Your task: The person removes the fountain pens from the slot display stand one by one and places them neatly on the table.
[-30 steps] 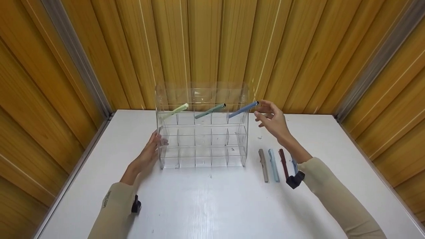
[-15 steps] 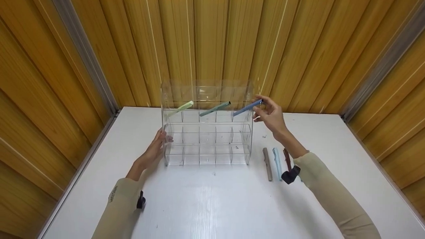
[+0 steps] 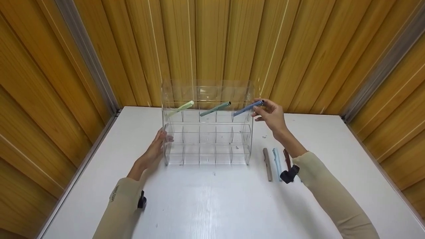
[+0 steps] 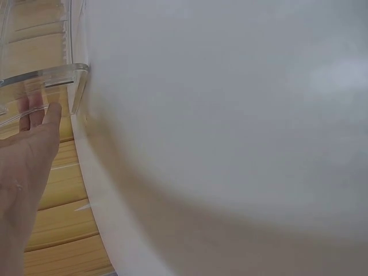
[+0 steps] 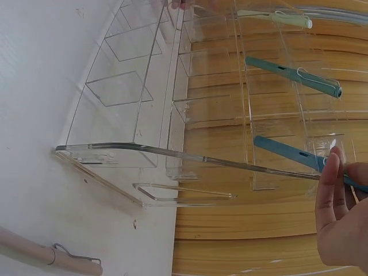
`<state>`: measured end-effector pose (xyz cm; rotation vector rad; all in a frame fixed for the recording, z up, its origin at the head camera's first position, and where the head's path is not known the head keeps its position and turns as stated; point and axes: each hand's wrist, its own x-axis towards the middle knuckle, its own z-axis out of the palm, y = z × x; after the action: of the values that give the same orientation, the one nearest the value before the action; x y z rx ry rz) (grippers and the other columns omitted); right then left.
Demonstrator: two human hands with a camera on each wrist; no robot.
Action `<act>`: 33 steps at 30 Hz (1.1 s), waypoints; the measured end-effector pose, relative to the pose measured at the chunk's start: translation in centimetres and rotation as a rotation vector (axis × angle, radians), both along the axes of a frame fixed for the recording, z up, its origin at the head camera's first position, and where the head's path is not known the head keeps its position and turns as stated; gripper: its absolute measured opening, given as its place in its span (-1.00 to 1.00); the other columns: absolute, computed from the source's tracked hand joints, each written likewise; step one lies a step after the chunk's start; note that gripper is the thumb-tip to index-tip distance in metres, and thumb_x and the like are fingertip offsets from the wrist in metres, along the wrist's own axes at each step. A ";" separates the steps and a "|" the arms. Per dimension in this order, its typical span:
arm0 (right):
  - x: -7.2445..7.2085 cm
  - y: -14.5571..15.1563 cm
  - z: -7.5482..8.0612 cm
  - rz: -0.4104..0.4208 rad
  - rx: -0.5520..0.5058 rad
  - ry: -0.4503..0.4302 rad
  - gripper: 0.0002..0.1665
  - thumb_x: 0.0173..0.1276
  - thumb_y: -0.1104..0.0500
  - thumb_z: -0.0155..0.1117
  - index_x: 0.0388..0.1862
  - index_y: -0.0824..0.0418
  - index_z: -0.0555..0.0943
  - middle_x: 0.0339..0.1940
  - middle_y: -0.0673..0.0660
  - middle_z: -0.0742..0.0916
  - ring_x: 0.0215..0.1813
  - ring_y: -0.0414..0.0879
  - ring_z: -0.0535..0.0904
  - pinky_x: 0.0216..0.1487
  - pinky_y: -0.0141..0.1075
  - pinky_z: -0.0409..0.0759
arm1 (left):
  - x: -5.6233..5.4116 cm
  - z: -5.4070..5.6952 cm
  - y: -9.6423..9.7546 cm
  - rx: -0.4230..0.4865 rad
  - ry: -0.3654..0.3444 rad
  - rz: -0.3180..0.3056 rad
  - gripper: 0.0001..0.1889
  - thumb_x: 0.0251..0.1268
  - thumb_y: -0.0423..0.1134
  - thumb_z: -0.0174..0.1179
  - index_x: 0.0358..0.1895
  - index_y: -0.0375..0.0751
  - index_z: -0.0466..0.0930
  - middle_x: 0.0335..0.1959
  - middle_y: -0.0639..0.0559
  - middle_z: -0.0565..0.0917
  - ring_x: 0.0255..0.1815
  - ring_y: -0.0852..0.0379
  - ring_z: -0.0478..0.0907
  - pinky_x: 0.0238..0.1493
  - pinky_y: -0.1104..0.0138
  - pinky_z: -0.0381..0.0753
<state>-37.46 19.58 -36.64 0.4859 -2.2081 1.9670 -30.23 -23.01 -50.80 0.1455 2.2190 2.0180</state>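
A clear acrylic rack with rows of compartments stands upright on the white table. Its top row holds three slanted pens: a pale green pen, a dark green pen and a blue pen. My right hand pinches the upper end of the blue pen between thumb and fingers, at the rack's right side. In the right wrist view, the lower part of this blue pen shows through the clear side panel. My left hand grips the rack's left side, fingers seen through the plastic.
Right of the rack, a grey-brown pen, a light blue pen and a dark red pen lie side by side on the table. My right forearm partly covers the dark red one. A wood-patterned wall rises behind.
My right hand, earlier just beside the blue pen's end with its fingers apart, has closed in and now pinches it. The head view has shifted slightly; my left hand stays on the rack.
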 end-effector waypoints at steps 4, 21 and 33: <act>0.6 0.1 0.0 -0.044 0.001 0.037 -0.57 0.55 0.31 0.29 0.33 0.43 0.58 -0.20 -0.10 0.79 -0.29 -0.28 0.73 -0.26 -0.44 0.72 | 0.0 0.0 0.0 -0.018 -0.008 -0.008 -0.21 0.68 0.33 -0.52 0.72 0.07 -0.52 0.74 -0.30 -0.19 0.77 -0.25 -0.43 0.69 -0.23 -0.36; 5.3 4.4 1.1 -0.167 -0.150 0.172 -0.55 0.53 0.35 0.29 0.36 0.24 0.63 -0.01 -0.14 0.84 -0.03 -0.21 0.75 0.01 -0.44 0.69 | -0.2 -0.4 0.0 0.008 -0.002 0.009 -0.23 0.70 0.28 -0.41 0.72 0.10 -0.45 0.52 -0.35 0.21 0.77 -0.21 -0.26 0.69 -0.23 -0.39; 6.5 8.5 0.4 -0.186 -0.101 0.116 -0.36 0.60 0.21 0.24 0.60 0.17 0.39 -0.01 -0.10 0.78 0.13 -0.25 0.71 0.10 -0.45 0.70 | -0.2 -0.1 -0.1 0.009 -0.001 -0.022 -0.22 0.70 0.31 -0.46 0.72 0.10 -0.51 0.60 -0.36 0.09 0.77 -0.27 -0.40 0.67 -0.26 -0.44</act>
<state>-30.94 28.11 -36.28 0.3576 -1.9958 1.8920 -30.48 -23.13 -50.89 0.1694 2.1985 2.0161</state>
